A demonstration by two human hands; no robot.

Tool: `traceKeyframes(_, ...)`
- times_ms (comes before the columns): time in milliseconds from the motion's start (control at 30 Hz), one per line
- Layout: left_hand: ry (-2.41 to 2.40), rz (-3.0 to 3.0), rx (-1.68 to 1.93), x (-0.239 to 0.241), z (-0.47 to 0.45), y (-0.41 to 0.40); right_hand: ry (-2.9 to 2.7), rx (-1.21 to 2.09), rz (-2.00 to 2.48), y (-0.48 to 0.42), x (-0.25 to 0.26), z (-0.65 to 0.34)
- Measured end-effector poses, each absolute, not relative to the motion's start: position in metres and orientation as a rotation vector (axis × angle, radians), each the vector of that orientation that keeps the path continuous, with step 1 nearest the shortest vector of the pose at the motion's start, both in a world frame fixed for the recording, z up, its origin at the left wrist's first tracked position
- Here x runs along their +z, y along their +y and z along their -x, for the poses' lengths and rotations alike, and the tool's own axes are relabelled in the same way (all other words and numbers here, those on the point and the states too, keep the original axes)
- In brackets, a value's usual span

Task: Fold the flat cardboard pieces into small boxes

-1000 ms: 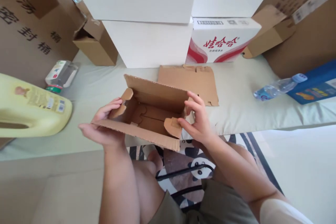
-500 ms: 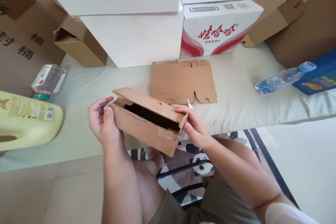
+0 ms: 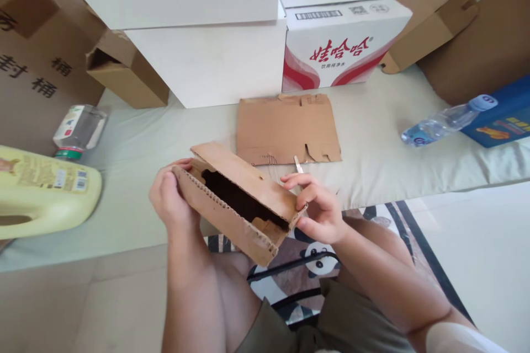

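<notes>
I hold a small brown cardboard box (image 3: 238,201) between both hands, above the front edge of a pale padded surface (image 3: 372,138). Its lid is folded nearly down, leaving a dark slit along the front. My left hand (image 3: 169,201) grips the box's left end, fingers curled round it. My right hand (image 3: 318,209) pinches the right end where lid and side flap meet. The box tilts down to the right.
A flat piece of cardboard (image 3: 287,129) lies just behind the box. White boxes (image 3: 207,60) and a red-and-white carton (image 3: 339,49) stand at the back. A yellow jug (image 3: 45,190) and a small bottle (image 3: 78,129) lie left. A water bottle (image 3: 447,121) lies right.
The open box has had its lid folded down over it. Both hands shifted to its ends and the box tilted, right end lower.
</notes>
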State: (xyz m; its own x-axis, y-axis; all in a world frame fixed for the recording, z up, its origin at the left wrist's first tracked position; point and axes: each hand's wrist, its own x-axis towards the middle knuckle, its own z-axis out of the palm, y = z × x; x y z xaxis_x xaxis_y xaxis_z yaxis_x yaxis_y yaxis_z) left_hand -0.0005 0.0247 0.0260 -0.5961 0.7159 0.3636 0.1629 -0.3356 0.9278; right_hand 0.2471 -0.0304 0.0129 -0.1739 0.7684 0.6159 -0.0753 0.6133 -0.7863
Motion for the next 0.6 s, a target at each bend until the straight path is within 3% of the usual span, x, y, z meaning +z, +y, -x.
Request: traceKeyframes(600, 1.663, -1.021, 2.002, 0.03, -0.002, 0.028, -1.631, 0.794, 0.708, -0.038, 0.004, -0.258)
